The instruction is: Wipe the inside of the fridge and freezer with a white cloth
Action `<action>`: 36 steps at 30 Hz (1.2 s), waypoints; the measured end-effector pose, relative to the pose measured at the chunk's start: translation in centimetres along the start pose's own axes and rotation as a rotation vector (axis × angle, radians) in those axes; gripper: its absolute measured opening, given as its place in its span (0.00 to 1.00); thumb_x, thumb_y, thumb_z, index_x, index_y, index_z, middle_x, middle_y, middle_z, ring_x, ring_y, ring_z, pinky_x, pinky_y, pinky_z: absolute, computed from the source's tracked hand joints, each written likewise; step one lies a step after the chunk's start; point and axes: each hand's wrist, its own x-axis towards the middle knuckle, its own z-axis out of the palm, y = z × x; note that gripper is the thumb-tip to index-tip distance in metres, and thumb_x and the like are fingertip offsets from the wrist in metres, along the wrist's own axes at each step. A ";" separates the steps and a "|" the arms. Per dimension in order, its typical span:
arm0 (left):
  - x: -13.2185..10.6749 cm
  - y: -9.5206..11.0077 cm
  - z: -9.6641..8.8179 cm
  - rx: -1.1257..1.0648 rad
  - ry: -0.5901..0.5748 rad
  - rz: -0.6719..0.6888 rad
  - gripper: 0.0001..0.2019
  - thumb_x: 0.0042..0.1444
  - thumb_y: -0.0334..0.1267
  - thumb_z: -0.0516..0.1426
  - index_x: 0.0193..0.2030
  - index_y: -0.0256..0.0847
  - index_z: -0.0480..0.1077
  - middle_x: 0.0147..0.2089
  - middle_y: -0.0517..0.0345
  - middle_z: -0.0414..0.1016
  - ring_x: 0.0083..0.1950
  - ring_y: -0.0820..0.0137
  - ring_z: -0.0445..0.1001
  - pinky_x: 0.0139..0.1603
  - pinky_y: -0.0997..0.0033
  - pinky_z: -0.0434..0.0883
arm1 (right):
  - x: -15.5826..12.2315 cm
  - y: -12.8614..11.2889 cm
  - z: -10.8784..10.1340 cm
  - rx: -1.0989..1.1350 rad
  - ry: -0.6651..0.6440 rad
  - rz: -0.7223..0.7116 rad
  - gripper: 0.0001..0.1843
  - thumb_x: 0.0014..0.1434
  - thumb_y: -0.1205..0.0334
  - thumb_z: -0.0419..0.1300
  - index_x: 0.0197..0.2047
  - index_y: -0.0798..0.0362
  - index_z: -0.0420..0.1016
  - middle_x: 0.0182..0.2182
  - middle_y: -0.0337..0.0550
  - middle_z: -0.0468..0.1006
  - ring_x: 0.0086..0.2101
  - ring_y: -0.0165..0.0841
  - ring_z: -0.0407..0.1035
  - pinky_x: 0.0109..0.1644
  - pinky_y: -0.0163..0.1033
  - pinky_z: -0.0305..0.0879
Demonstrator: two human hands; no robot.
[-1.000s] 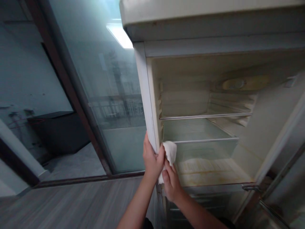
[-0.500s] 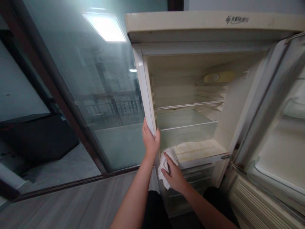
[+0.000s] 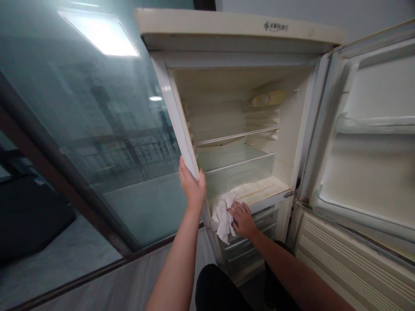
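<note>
While the left hand [image 3: 192, 185] gripped the left front edge of the open fridge [image 3: 240, 30], its fingers curled round the outer side of the frame and its thumb lay on the inner side; the right hand [image 3: 242, 219] pressed a white cloth [image 3: 221, 215] against the lower front lip of the upper compartment, at its near left corner; the fingers [image 3: 237, 209] of that hand lay spread and flat on the cloth rather than pinching it. The cloth looked soft and crumpled, bunched into folds, with a loose tail hanging down over the fronts of the drawers [image 3: 251, 244] below; it showed no pattern or print. The compartment floor [image 3: 259, 190] just right of the cloth was cream with yellowish staining; above it sat a clear glass shelf [image 3: 238, 162] and a second shelf [image 3: 235, 134] farther up; a yellowed lamp housing [image 3: 268, 98] sat high on the far right wall. The fridge door [image 3: 372, 142] stood swung open to the right; a glass partition [image 3: 97, 129] rose to the left, reflecting a ceiling light [image 3: 99, 32].
</note>
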 end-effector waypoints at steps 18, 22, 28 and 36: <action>-0.2 -0.1 0.0 -0.020 0.000 0.003 0.37 0.61 0.35 0.55 0.75 0.35 0.45 0.71 0.36 0.58 0.72 0.56 0.58 0.71 0.55 0.57 | -0.3 0.0 1.7 -0.101 0.102 0.013 0.29 0.54 0.61 0.52 0.59 0.53 0.74 0.58 0.53 0.72 0.63 0.47 0.57 0.68 0.57 0.44; -0.2 -0.1 0.0 -0.014 -0.011 -0.004 0.38 0.61 0.35 0.55 0.75 0.36 0.44 0.72 0.36 0.57 0.72 0.56 0.58 0.72 0.55 0.56 | -0.3 0.2 2.0 -0.095 0.140 -0.007 0.28 0.55 0.60 0.51 0.58 0.53 0.75 0.56 0.53 0.73 0.61 0.48 0.59 0.67 0.57 0.45; -0.2 0.0 0.2 0.008 0.029 -0.026 0.37 0.61 0.36 0.56 0.74 0.36 0.46 0.72 0.37 0.58 0.72 0.57 0.58 0.72 0.57 0.57 | -0.2 -0.2 1.0 0.012 0.108 0.001 0.28 0.55 0.62 0.52 0.59 0.53 0.73 0.57 0.53 0.72 0.62 0.47 0.57 0.68 0.58 0.45; -0.3 0.0 0.2 0.036 0.037 -0.027 0.37 0.61 0.37 0.57 0.74 0.36 0.47 0.72 0.39 0.58 0.73 0.58 0.58 0.73 0.59 0.56 | 1.5 -2.8 -2.5 0.202 0.005 0.225 0.26 0.56 0.71 0.53 0.57 0.46 0.73 0.56 0.46 0.72 0.60 0.43 0.60 0.69 0.60 0.42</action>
